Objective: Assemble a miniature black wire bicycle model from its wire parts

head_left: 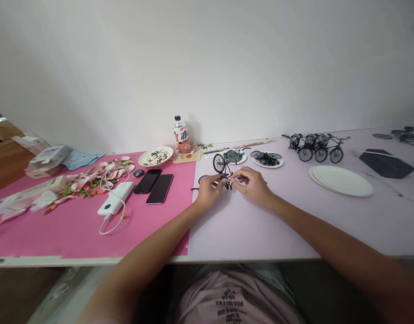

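Left hand (209, 195) pinches my miniature bicycle (229, 171), wheel (219, 163) raised above; just to its right, my right hand (254, 185) has fingertips together, on what I cannot tell.

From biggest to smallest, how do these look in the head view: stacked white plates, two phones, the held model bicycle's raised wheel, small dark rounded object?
1. Stacked white plates
2. Left phone and right phone: nearly alike, and the right lies slightly nearer the camera, so unranked
3. Raised wheel
4. Small dark rounded object
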### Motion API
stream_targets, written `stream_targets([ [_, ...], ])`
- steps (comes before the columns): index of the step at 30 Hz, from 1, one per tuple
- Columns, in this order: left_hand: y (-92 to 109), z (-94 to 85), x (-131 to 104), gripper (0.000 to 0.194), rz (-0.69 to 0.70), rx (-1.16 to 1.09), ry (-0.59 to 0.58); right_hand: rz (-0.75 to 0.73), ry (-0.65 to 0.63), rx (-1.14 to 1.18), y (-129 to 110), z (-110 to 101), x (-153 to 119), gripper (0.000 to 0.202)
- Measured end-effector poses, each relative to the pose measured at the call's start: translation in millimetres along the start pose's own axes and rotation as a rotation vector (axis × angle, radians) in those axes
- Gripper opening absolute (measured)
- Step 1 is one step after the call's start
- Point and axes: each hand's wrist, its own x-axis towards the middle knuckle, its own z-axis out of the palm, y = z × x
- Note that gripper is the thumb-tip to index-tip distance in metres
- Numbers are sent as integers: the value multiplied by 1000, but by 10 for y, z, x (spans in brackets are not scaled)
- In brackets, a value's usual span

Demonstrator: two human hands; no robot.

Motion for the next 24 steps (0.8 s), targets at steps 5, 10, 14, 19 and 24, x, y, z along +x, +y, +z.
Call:
stream_targets([
  [5, -6, 0, 2, 25, -5, 2, 0, -12, -3, -23, -13, -8, 6, 8],
  [10, 3, -1, 3, 25, -1, -15, 0, -8, -1, -41, -14, -21, 9, 7],
  [14, -6, -1, 1, 25, -9, -16, -5, -2, -8, -53, -19, -26, 12, 7],
  [19, -21, 1, 4, 25, -2, -1, -3, -23, -10, -62, -23, -27, 16, 6],
  [24, -27, -1, 8, 25, 10, 27, -9, -17, -34, -71, -26, -31, 15, 5],
])
